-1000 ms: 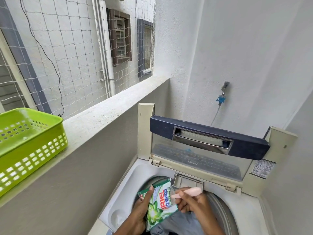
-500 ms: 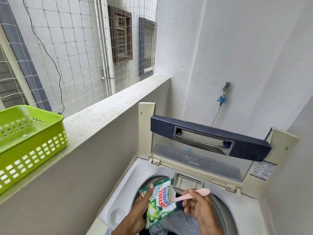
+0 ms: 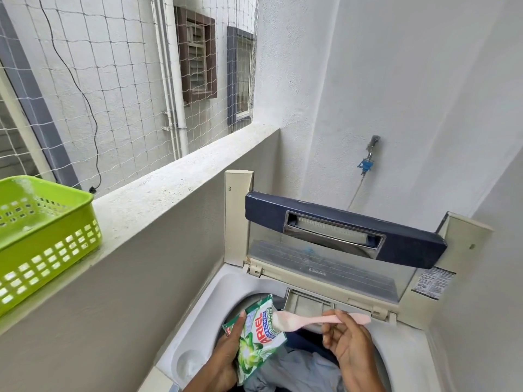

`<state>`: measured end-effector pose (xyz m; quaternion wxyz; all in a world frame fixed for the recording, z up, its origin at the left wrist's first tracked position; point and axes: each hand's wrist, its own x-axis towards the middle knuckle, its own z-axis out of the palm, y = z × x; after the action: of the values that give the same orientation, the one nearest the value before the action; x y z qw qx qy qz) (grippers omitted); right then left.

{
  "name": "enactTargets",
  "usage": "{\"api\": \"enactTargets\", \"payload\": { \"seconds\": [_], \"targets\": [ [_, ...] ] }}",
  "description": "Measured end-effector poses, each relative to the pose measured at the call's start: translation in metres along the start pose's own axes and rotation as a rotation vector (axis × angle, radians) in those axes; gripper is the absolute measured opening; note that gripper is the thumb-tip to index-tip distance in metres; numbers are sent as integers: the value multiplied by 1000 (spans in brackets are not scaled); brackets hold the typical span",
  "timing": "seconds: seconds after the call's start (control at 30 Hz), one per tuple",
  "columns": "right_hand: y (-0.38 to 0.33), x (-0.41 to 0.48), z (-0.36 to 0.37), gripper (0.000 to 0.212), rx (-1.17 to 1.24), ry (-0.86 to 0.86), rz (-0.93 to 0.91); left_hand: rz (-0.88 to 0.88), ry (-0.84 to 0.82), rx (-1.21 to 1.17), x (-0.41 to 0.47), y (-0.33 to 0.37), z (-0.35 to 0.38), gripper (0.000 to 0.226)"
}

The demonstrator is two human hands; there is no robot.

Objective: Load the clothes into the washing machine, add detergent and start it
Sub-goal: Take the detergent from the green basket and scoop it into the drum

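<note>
White textured walls, netted opening above ledge, daylight.

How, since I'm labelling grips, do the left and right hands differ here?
The left hand grips the Ariel detergent packet, thumb up its front; the right hand pinches the pink spoon by its handle. The left hand is over the left of the washing machine opening, the right hand over its right. Both are above the clothes inside.
</note>
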<state>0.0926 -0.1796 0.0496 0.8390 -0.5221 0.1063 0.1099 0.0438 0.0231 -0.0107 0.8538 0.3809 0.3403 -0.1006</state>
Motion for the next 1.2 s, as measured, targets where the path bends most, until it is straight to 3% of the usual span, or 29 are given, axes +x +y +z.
{"api": "enactTargets", "payload": {
  "seconds": [0.3, 0.47, 0.67, 0.93, 1.03, 1.1, 1.2],
  "targets": [
    [-10, 20, -16, 27, 91, 86, -59, -39, -80, -130, 8, 0, 7, 56],
    [-7, 43, -30, 22, 48, 221, -124, -29, -111, -179, 9, 0, 8, 53],
    [19, 68, -40, 9, -303, 186, -96, -54, -101, -199, 7, 1, 6, 56],
    [37, 66, -44, 27, -678, 41, -173, -55, -77, -202, 4, 1, -4, 62],
    [33, 56, -43, 23, -586, 112, -187, -39, -73, -208, -2, 1, -8, 62],
    [21, 48, -39, 14, -397, 168, -174, -27, -83, -196, -6, 2, -7, 61],
    [-7, 21, -16, 11, -199, 96, -193, 10, -69, -184, -18, 7, -8, 59]
  ]
}}
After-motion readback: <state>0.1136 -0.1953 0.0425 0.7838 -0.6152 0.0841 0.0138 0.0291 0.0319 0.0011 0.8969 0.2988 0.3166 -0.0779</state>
